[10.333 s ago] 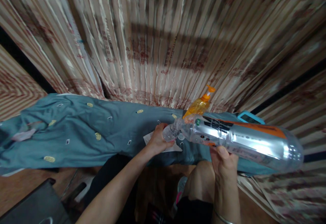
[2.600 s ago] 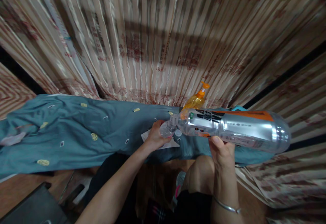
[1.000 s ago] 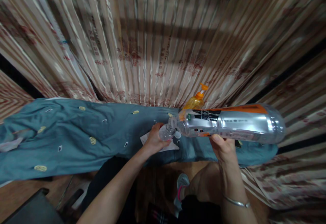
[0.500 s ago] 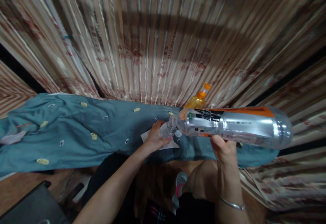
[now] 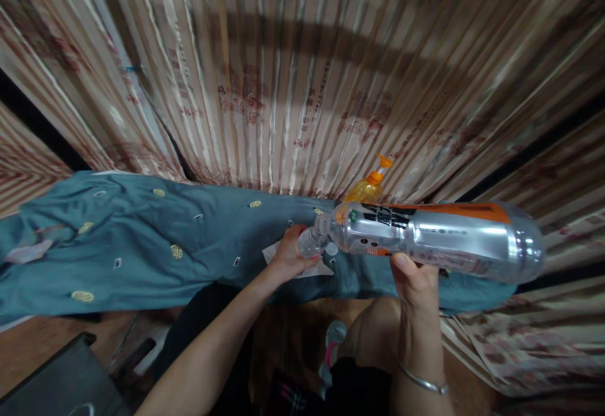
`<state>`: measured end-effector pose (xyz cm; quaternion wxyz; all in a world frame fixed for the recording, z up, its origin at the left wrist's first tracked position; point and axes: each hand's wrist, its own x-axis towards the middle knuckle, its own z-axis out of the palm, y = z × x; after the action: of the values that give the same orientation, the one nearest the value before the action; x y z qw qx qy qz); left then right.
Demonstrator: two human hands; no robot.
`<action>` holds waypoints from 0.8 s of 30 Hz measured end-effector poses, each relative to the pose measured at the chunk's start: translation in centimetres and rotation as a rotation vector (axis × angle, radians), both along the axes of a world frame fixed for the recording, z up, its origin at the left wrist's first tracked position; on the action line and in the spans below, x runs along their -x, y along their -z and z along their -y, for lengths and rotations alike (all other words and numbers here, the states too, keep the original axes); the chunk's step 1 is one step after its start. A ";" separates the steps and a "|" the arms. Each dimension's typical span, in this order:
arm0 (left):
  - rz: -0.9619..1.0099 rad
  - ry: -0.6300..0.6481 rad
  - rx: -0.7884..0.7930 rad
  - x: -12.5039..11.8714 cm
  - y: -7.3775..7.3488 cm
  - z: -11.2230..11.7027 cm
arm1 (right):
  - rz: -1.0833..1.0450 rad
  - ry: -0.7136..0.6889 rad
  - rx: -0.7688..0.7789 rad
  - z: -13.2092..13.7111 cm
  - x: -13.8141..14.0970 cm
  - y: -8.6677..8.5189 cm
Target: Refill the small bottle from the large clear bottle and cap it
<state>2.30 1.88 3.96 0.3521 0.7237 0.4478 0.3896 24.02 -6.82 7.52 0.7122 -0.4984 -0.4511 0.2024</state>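
My right hand (image 5: 416,277) grips a large clear plastic bottle (image 5: 454,236) with a silver and orange label, tipped almost level with its neck to the left. My left hand (image 5: 289,253) is closed around a small clear bottle (image 5: 309,241) whose neck meets the mouth of the large one. Whether liquid runs between them cannot be made out. Under the left hand lies a white paper (image 5: 319,269) on the cloth. A small round white cap (image 5: 331,249) shows just below the large bottle's neck.
A yellow pump bottle (image 5: 365,190) with an orange top stands behind the large bottle. A teal cloth (image 5: 203,233) covers the narrow table, with a pinkish-white item (image 5: 29,252) at its left end. Striped curtains (image 5: 283,88) hang behind; a dark box-like object (image 5: 61,378) sits lower left.
Both hands and both bottles hold nearly the same pose. The large bottle's base end sits very slightly lower, and the view has shifted a little.
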 end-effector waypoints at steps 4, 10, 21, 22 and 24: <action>-0.010 0.010 -0.006 0.1 -0.1 0.0 | -0.040 0.028 0.001 0.1 0.3 -0.1; -0.004 0.004 -0.002 0.0 -0.2 0.1 | -0.185 -0.020 -0.017 0.1 1.8 -1.3; -0.048 0.008 -0.013 0.1 -0.5 0.2 | -0.370 -0.065 -0.037 -0.1 3.3 -2.9; -0.049 0.005 -0.006 0.0 -0.6 0.2 | -0.378 -0.067 -0.042 -0.1 3.4 -2.9; -0.054 0.004 0.009 0.1 -0.7 0.3 | -0.384 -0.081 -0.055 -0.2 3.4 -2.9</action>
<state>2.25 1.62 4.69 0.3438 0.7331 0.4575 0.3675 20.62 -6.65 10.45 0.7899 -0.4122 -0.3319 0.3098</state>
